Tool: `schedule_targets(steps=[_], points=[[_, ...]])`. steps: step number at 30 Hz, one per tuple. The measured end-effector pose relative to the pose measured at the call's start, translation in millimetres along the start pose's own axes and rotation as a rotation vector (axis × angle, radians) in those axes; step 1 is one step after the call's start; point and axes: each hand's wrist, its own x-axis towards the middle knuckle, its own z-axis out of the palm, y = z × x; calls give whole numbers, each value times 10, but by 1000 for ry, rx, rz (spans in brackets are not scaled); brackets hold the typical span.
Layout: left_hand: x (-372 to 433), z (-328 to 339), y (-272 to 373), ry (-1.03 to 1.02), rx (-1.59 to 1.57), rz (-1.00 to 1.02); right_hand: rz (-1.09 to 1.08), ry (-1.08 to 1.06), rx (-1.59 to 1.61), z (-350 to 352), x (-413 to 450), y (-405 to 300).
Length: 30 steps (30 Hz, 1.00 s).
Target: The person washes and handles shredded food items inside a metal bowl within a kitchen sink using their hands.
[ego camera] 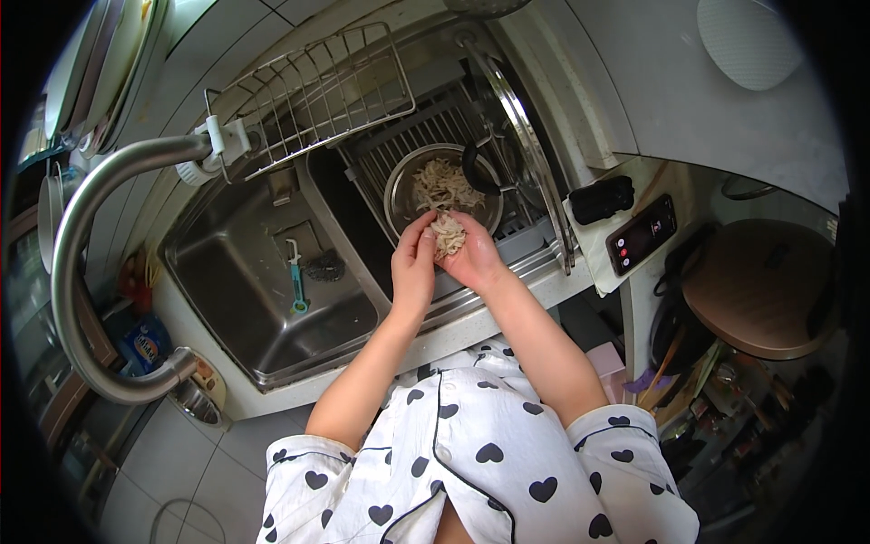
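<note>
My left hand (416, 257) and my right hand (478, 253) are cupped together at the near rim of a round metal bowl (397, 178). Between them lies a clump of pale shredded food (448, 235), touched by both hands. More of the same pale shreds (442, 185) lie inside the bowl, beyond my fingers. The bowl stands on a slatted rack (370, 153) at the right-hand part of the sink. Beside the bowl, a glass lid with a metal rim (523, 122) and a black handle (476, 170) stands on edge.
The left basin (238, 299) holds a teal-handled tool (298, 285) and a steel scouring pad (325, 265). A wire basket (326, 95) and a curved metal faucet (68, 238) stand at the left. A phone (642, 234), a black object (601, 199) and a brown round appliance (758, 285) are at the right.
</note>
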Motion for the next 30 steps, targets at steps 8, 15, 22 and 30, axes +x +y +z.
schedule_targets(steps=[8,15,22,30], points=[[-166,7,30,-92,768,526,-46,133,-134,-166,83,44],[-231,-185,189,-150,698,733,18,-24,-103,-112,31,-104],[-511,-488,386,119,438,656,71,-251,-372,375,-274,108],[-755,-1256,330,-18,-532,-157,365,-306,-371,619,-503,1097]])
